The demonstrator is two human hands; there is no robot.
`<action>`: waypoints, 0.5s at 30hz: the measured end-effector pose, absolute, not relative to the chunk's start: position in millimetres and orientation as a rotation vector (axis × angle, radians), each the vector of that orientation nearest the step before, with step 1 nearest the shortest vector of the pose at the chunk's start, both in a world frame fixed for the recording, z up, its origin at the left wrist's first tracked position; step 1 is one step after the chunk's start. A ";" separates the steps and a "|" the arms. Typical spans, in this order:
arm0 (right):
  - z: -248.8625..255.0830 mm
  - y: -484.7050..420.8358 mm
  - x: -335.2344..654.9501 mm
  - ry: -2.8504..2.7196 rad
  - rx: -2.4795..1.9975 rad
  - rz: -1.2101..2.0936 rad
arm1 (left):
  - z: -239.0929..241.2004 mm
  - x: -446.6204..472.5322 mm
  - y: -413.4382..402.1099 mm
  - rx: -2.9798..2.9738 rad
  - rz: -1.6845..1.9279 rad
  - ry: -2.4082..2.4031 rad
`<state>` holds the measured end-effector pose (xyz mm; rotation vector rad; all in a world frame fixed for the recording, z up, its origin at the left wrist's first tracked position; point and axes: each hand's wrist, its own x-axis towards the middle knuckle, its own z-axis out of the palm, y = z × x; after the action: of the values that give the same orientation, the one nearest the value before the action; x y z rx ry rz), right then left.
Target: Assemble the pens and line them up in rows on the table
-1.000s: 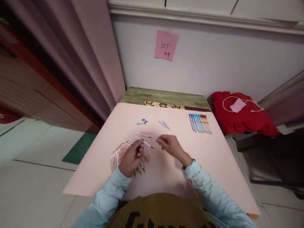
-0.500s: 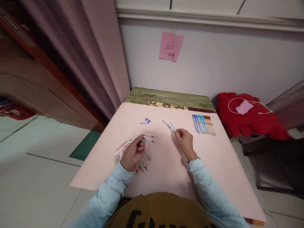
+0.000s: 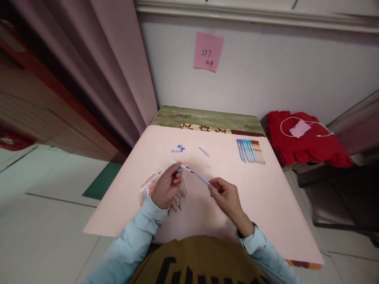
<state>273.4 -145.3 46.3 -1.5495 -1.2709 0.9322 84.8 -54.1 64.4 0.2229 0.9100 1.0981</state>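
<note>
My left hand (image 3: 166,188) is closed around a white pen refill (image 3: 186,169) with a dark tip, pinched between thumb and fingers. A small blue piece also shows at its fingertips. My right hand (image 3: 227,198) pinches a lavender pen barrel (image 3: 203,178) by its near end. The refill's tip meets the barrel's far end; whether it has entered cannot be made out. Under and beside my left hand lies a heap of refills and pale pen parts (image 3: 147,190), partly hidden. A second lavender barrel (image 3: 204,151) lies beyond my hands, near some small blue pen parts (image 3: 177,150).
A neat row of blue and brown pens (image 3: 250,151) lies on the right of the pink-covered table (image 3: 266,209). Behind stands a wall with a pink note (image 3: 209,52). To the right, red cloth (image 3: 314,148) carries a white cable. A curtain (image 3: 118,59) hangs at the left.
My right hand has come nearer to me, bringing the lavender barrel to the refill's tip. The second barrel stays on the table. The view has shifted slightly.
</note>
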 end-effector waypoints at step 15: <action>46.4 -150.4 273.2 -1.281 -1.550 0.950 | 61.0 83.8 -57.2 0.288 1.092 0.913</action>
<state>273.2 -150.4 46.4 -1.5497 -1.2810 0.9503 83.8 -57.2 61.0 0.2877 0.9134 1.0925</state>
